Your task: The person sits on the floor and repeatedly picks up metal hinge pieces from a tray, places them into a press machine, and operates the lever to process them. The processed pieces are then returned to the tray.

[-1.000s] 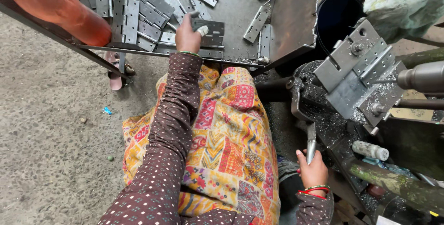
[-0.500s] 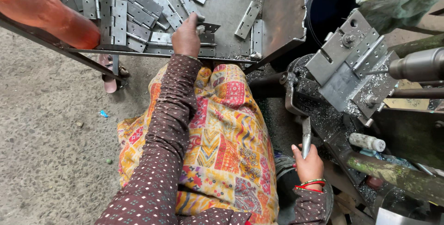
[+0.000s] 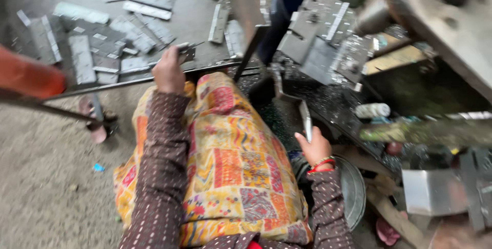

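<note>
A seated person in a patchwork garment is working between a metal tray [image 3: 205, 23] strewn with flat hinge plates [image 3: 82, 59] and a grimy press machine [image 3: 328, 44], the frame blurring with head movement. The left hand [image 3: 168, 70] is reaching to the tray's near edge, its fingers closing around one small metal hinge piece [image 3: 185, 53] just above the rim; the right hand [image 3: 313, 147] is wrapped tight around the machine's lever handle [image 3: 305, 121], which is rising toward the press block. The chief risk appears to be at that block: fingers placing a part could be caught if the lever is being pulled too soon, and sharp plate edges could be cutting bare skin. The picked piece could also be slipping off the tray lip onto the lap. Room is tight on the right, where machine parts, a metal bowl [image 3: 353, 192] and scrap are crowding the elbow; the gravel floor [image 3: 51, 167] on the left is offering more freedom. An orange bar [image 3: 28, 77], possibly a frame member, though the blur is making that uncertain, is crossing near the tray's left corner.
</note>
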